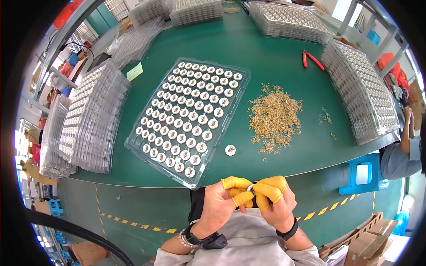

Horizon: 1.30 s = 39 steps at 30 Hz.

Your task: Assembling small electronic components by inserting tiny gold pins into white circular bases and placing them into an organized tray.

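Close to the table's front edge, my left hand (pixel 225 198) and my right hand (pixel 278 199) meet, both with yellow finger cots on the fingers. Pinched between their fingertips is a small round whitish part (pixel 250 189), mostly covered by the fingers. A single white disc with a dark centre (pixel 230 150) lies on the green table just beyond my hands. Left of it, a clear plastic tray (pixel 205 174) holds rows of similar white discs. Farther right is a heap of small brass-coloured and silvery metal pieces (pixel 275 117).
Stacks of disc-filled trays stand at the left (pixel 95 119), right (pixel 361 88) and back (pixel 288 22). Red-handled pliers (pixel 313 60) and a pale green note (pixel 134 72) lie on the table. A blue stool (pixel 361 175) and another person's arm (pixel 406 133) are at the right.
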Each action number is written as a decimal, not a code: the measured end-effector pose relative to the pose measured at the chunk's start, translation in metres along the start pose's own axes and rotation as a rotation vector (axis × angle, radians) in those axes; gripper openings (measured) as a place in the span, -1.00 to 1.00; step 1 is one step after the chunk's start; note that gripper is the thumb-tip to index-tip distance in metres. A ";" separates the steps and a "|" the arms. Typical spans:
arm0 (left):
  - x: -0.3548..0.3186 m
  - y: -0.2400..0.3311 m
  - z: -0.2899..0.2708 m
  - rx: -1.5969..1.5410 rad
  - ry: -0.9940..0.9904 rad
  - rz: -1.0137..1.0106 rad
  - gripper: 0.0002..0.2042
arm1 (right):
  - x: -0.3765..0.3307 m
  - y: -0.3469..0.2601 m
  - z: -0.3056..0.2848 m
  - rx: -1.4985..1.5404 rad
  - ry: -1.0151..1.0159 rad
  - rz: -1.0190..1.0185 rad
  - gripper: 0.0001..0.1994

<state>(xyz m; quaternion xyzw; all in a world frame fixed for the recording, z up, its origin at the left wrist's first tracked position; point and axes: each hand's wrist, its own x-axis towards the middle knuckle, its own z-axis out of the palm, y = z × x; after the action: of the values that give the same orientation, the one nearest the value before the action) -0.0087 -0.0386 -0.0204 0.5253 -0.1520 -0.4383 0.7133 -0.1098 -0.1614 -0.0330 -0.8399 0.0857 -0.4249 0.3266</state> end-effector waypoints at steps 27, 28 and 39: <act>0.014 -0.009 -0.004 -0.020 0.011 0.125 -0.80 | 0.036 0.034 -0.012 -0.454 -0.274 0.136 -0.81; 0.014 -0.009 -0.003 -0.019 0.015 0.123 -0.80 | 0.038 0.033 -0.012 -0.464 -0.307 0.150 -0.82; 0.011 -0.002 0.003 0.020 -0.008 0.011 -0.80 | 0.033 0.016 -0.026 0.300 -0.289 0.555 -0.89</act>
<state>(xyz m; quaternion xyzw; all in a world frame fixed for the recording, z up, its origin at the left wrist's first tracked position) -0.0058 -0.0495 -0.0240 0.5298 -0.1623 -0.4348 0.7098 -0.1070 -0.1996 -0.0100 -0.7787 0.2002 -0.2044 0.5583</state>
